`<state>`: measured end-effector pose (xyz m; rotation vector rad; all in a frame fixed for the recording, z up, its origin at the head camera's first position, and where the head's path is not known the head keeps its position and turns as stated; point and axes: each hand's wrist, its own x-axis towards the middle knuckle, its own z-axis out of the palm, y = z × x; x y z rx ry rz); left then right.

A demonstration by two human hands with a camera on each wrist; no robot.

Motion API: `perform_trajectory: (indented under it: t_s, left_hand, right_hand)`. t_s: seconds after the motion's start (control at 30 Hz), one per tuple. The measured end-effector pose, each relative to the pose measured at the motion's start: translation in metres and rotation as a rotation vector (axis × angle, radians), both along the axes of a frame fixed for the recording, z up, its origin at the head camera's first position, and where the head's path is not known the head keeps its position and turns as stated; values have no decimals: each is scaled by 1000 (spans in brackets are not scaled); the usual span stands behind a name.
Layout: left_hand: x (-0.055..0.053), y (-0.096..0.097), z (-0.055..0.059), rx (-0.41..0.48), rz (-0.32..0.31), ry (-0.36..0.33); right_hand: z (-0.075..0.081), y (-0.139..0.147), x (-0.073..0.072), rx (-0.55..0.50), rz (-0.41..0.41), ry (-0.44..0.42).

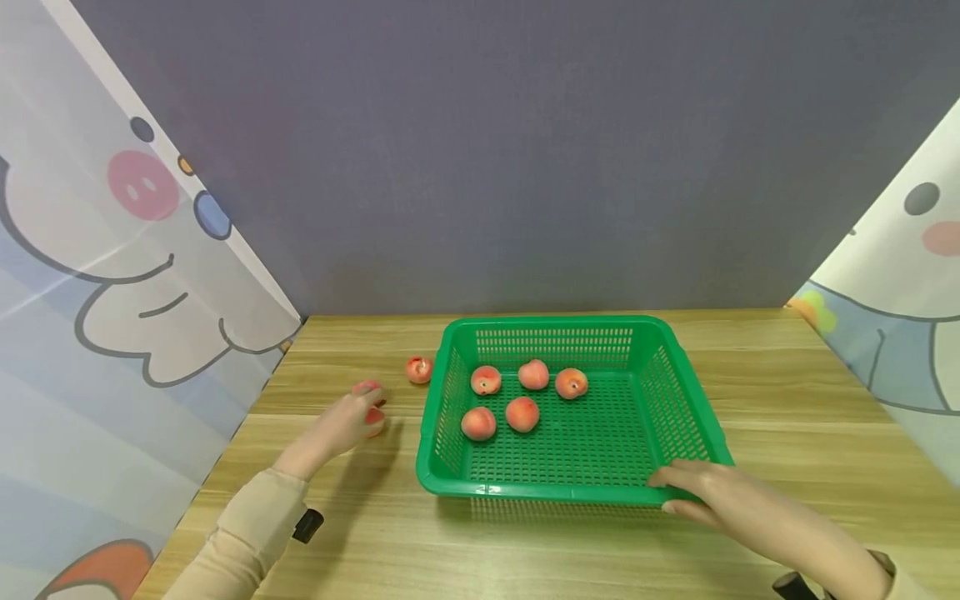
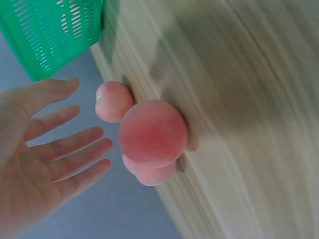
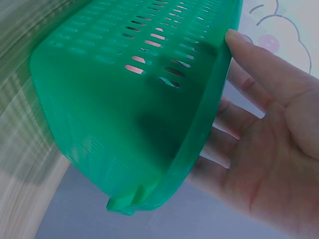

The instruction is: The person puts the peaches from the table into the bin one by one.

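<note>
A green plastic basket (image 1: 570,493) stands on the table with several peaches inside, one of them a peach (image 1: 522,414) towards the left. My right hand (image 1: 708,492) holds the basket's near right corner, thumb outside and fingers over the rim (image 3: 212,107). To the left of the basket, my left hand (image 1: 348,422) is above the table beside two peaches, a near peach (image 1: 374,423) and a far peach (image 1: 367,387), partly hidden by it. In the left wrist view its spread fingers (image 2: 82,142) are apart from the closest peach (image 2: 153,133).
Another peach (image 1: 418,370) lies on the wooden table (image 1: 810,400) close to the basket's left wall. A grey panel (image 1: 525,167) rises behind the table. Cartoon-printed sheets flank it, a left sheet (image 1: 90,233) and a right sheet (image 1: 907,292).
</note>
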<state>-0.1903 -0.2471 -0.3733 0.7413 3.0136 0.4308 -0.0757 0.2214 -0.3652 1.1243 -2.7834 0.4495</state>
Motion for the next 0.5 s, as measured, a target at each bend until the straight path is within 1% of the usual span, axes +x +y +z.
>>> perform_trajectory:
  t_s: [0.1,0.33,0.5]
  left_hand:
    - [0,-1,-5,-3,-7,36]
    - [2,-3,-14,7,-6,88]
    - [1,-6,-21,28,-39,160]
  right_hand:
    - [-1,0,0,10,-9,5]
    - [-2,0,0,8,-10,5]
    - [-1,0,0,4,-9,-20]
